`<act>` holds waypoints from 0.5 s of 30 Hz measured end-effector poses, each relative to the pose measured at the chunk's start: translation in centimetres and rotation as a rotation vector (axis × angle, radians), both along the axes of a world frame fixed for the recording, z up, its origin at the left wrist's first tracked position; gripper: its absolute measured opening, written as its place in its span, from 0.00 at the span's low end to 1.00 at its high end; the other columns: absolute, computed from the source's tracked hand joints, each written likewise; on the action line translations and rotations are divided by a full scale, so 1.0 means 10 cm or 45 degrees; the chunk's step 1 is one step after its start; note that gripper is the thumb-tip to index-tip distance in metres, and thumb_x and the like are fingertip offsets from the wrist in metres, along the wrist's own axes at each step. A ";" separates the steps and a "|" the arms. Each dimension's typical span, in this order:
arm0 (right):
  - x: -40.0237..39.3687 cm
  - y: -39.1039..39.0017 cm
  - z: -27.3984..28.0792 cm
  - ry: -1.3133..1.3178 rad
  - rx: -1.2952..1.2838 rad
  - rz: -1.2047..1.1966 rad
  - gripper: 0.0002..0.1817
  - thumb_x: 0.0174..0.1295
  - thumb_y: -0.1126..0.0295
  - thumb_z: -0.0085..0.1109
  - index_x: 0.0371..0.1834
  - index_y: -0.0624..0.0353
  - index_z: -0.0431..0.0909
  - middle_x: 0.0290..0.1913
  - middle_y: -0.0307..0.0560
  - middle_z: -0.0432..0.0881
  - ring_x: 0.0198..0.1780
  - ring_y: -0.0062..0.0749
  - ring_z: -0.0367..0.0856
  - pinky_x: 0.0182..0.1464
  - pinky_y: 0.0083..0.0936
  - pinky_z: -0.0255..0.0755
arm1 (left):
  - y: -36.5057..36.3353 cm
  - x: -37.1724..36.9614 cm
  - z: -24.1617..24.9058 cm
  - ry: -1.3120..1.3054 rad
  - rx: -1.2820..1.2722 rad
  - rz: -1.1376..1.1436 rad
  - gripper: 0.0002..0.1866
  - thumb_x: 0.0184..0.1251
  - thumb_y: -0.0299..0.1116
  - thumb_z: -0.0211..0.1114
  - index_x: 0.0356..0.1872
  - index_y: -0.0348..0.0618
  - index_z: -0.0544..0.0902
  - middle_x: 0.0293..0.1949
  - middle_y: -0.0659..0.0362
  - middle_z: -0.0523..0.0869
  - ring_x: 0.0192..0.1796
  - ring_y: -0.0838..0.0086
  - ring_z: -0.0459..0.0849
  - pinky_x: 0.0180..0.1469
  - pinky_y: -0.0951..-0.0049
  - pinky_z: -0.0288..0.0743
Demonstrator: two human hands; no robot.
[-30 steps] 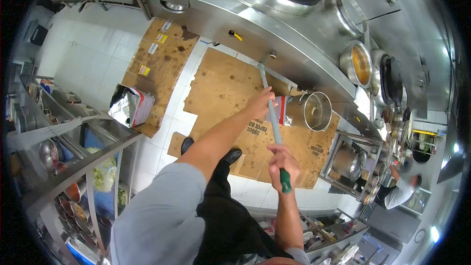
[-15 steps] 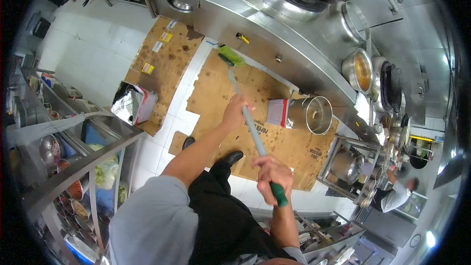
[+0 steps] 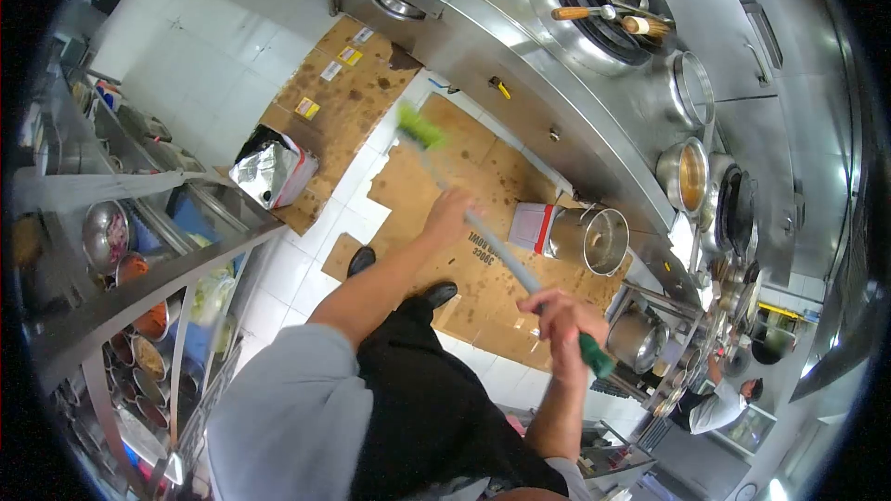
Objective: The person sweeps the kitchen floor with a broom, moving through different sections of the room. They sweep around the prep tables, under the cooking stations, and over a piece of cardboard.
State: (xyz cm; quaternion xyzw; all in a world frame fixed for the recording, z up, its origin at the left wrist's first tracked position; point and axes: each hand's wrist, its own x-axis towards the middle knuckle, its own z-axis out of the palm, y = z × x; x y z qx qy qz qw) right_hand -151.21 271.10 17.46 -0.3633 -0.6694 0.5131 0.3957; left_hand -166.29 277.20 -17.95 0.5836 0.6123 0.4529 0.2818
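Observation:
A long grey pole (image 3: 506,255) with a dark green grip end runs slantwise across the view, and both hands are closed round it. My left hand (image 3: 449,214) wraps the pole's middle. Near the green end, my right hand (image 3: 564,315) grips it. At the far end is a bright green bristle brush head (image 3: 420,127), blurred, over the upper left part of a brown cardboard sheet (image 3: 418,176) on the floor.
A steel pot (image 3: 603,241) and a red and white tin (image 3: 532,227) stand on the cardboard's right. A foil-topped box (image 3: 269,172) is at left. Steel stoves (image 3: 529,83) line the top; a rack of food bowls (image 3: 139,315) is left. Another person (image 3: 719,408) stands far right.
The brush head has shifted slightly left and down, and the pole's green end has swung right with my right hand. The view has turned somewhat.

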 end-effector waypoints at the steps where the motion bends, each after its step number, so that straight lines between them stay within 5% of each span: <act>1: -0.01 -0.04 0.22 -0.042 -0.016 0.012 0.35 0.79 0.41 0.59 0.20 0.58 0.68 0.19 0.43 0.73 0.35 0.53 0.88 0.39 0.48 0.87 | -0.34 -0.07 0.10 -0.037 -0.051 -0.051 0.16 0.69 0.43 0.76 0.31 0.43 0.83 0.39 0.50 0.85 0.48 0.47 0.83 0.54 0.49 0.75; 5: 0.20 -0.17 0.85 0.183 -0.090 0.149 0.36 0.78 0.38 0.57 0.21 0.58 0.69 0.19 0.46 0.74 0.31 0.51 0.86 0.34 0.51 0.89 | -0.95 -0.20 1.02 -0.105 -0.197 -0.063 0.16 0.69 0.44 0.77 0.31 0.44 0.84 0.36 0.50 0.84 0.44 0.47 0.83 0.48 0.49 0.75; 9: 0.20 -0.01 1.32 0.140 0.142 0.408 0.33 0.77 0.40 0.58 0.24 0.58 0.71 0.23 0.48 0.77 0.33 0.52 0.86 0.36 0.49 0.90 | -0.43 -0.07 1.46 -0.085 0.039 0.142 0.18 0.73 0.45 0.74 0.30 0.42 0.82 0.34 0.48 0.82 0.40 0.46 0.82 0.44 0.48 0.75; 11: 0.06 0.19 1.20 0.055 0.281 0.492 0.35 0.75 0.41 0.64 0.21 0.62 0.72 0.23 0.51 0.80 0.35 0.56 0.89 0.39 0.47 0.90 | -0.10 -0.03 1.23 -0.076 0.051 0.279 0.17 0.73 0.44 0.74 0.32 0.42 0.83 0.36 0.47 0.84 0.42 0.45 0.84 0.46 0.49 0.78; 15: -0.13 0.28 0.59 -0.014 0.011 0.537 0.33 0.79 0.44 0.61 0.25 0.63 0.72 0.25 0.50 0.78 0.39 0.56 0.87 0.40 0.49 0.90 | -0.15 0.02 0.27 -0.114 -0.029 0.267 0.15 0.74 0.43 0.72 0.33 0.43 0.84 0.38 0.47 0.85 0.47 0.46 0.85 0.50 0.50 0.80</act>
